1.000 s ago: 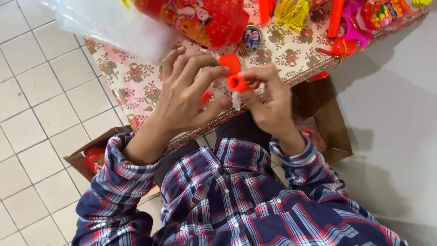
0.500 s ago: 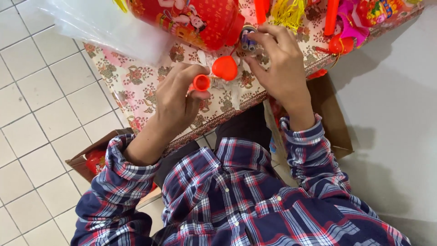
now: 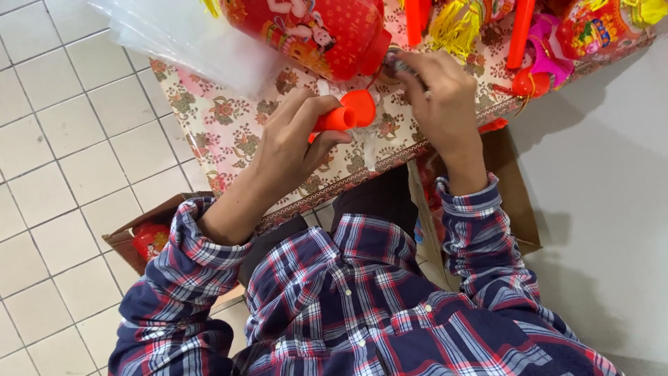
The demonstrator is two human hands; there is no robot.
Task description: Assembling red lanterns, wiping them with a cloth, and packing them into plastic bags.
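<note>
Two hands have split up: a second ago both worked the orange tube (image 3: 332,120) together; now only your left hand (image 3: 289,143) stays clamped round it, just below the red lantern (image 3: 313,31), with an orange cap (image 3: 360,106) touching the tube's end. Your right hand (image 3: 438,94) has gone right of the lantern, fingers pinched on a small dark piece (image 3: 398,64) too hidden to name. So the tube waits while you fetch a part. Farther right of the lantern lie yellow tassels (image 3: 456,31) and a red stick (image 3: 522,31); left of it, a clear bag (image 3: 188,42), all on the floral table (image 3: 223,132).
</note>
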